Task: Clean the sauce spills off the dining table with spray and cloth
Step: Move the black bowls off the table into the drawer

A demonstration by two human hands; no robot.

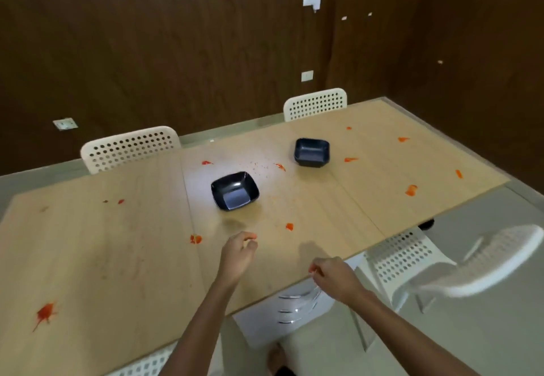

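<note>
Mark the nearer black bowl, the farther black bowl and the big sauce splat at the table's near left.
nearer black bowl (234,191): head view, on its inner floor.
farther black bowl (311,151): head view, on its inner floor.
big sauce splat (45,312): head view, on its red centre.

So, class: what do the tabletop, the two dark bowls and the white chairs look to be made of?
Tabletop: pale wood or laminate, matt, faint grain and seams. Near bowl and far bowl: glossy dark plastic or glazed ceramic, bright highlights. Chairs: probably moulded white plastic, with punched holes.
</note>
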